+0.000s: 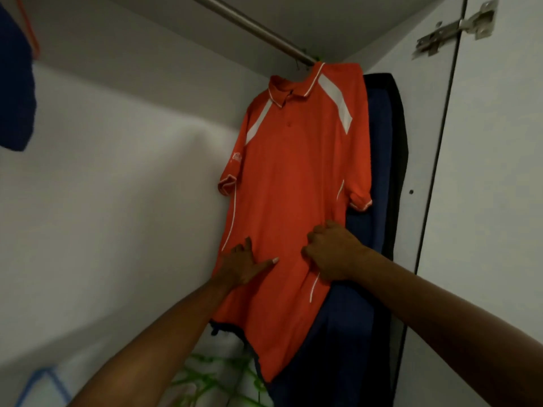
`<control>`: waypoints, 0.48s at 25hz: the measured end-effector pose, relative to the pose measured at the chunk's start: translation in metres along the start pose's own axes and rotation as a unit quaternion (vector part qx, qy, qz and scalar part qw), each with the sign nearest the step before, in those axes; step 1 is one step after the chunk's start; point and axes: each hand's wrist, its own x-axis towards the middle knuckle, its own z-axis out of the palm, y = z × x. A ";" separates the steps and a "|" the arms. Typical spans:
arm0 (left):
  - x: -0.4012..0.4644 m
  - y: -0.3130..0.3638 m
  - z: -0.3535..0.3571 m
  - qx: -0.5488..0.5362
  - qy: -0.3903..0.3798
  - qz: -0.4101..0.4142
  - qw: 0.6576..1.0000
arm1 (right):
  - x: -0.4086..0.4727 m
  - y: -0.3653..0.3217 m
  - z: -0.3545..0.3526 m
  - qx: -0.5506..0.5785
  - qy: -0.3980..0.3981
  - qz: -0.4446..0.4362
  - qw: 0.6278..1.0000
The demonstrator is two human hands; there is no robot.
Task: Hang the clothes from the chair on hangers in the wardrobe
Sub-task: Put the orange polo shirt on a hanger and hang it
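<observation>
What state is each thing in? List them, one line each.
Orange polo: hanging from the rail, collar buttoned.
Rail: mounted under the wardrobe top.
Dark garments: hanging behind the polo.
Blue cloth: hanging at the far left.
Green hangers: lying loose at the bottom.
Door: open, hinge exposed.
Left hand: flat on the polo, fingers spread.
Right hand: gripping the polo's fabric.

The orange polo shirt (293, 183) with white shoulder panels and piping hangs front-out from my wardrobe rail (249, 24), against the right corner. Behind it hang a navy garment (379, 160) and a black one (396, 136).
</observation>
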 end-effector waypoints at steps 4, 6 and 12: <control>-0.058 -0.003 0.017 0.005 -0.047 -0.034 0.998 | -0.022 -0.043 0.017 0.046 -0.022 -0.042 0.998; -0.089 -0.006 0.021 0.019 -0.059 -0.044 0.997 | -0.037 -0.061 0.016 0.035 -0.010 -0.072 0.997; -0.184 -0.029 0.017 0.061 -0.047 -0.071 0.994 | -0.070 -0.093 0.000 0.101 0.115 -0.070 0.986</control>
